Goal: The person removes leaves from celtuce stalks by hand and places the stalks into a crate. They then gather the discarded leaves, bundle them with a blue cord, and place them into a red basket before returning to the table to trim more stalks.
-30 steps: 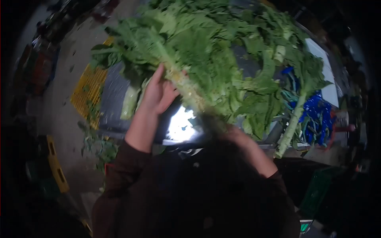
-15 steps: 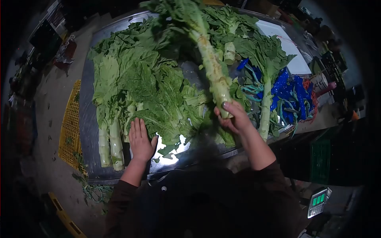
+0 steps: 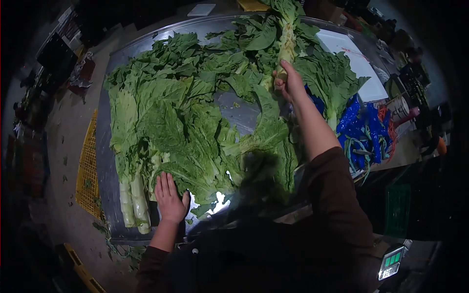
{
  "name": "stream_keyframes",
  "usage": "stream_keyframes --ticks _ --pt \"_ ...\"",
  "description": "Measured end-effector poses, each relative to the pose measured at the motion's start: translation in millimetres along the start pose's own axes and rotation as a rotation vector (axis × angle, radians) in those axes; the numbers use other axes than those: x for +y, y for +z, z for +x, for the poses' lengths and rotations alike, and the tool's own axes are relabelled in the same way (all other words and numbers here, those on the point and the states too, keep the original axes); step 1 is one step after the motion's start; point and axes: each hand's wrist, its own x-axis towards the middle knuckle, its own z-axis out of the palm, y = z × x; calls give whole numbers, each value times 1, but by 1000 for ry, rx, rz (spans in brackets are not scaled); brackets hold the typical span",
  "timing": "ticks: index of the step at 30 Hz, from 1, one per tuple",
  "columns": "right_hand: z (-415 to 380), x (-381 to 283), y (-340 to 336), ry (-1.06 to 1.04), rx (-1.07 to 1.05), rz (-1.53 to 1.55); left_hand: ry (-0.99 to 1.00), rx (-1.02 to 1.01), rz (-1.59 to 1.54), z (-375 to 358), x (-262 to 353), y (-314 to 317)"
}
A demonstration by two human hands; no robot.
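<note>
My right hand (image 3: 292, 82) is closed around the lower stem of a celtuce (image 3: 287, 44), whose leafy top points to the far edge of the metal table (image 3: 239, 112). My left hand (image 3: 171, 201) lies flat, fingers stretched, on the near edge of a heap of loose green leaves (image 3: 195, 132). Just left of that hand, a couple of thick celtuce stems (image 3: 139, 207) rest side by side with their cut ends toward me. Another leafy celtuce (image 3: 333, 105) lies to the right of my right forearm.
Blue plastic and teal ties (image 3: 351, 124) are bunched at the table's right side, near a white board (image 3: 356, 63). A yellow crate (image 3: 88, 171) stands on the floor at left. A scale with a lit green display (image 3: 392, 259) is at lower right.
My right hand has moved away from me, carrying the celtuce to the far side of the table. The left hand stays flat on the leaves.
</note>
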Motion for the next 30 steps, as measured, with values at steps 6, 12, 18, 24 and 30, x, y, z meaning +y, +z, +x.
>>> stream_keyframes --ticks 6,12,18,24,30 --pt "100 -21 -25 74 196 -701 -26 -21 15 3 0 1" --pt "129 1 -17 -71 399 -1477 -37 -37 33 5 1 2" --pt "131 -1 12 144 241 -1907 -51 -43 10 4 1 2" --pt "120 5 23 203 210 -2006 -57 -28 8 6 2 1" --pt "137 -16 -11 -13 335 -1572 -50 -30 1 7 3 0"
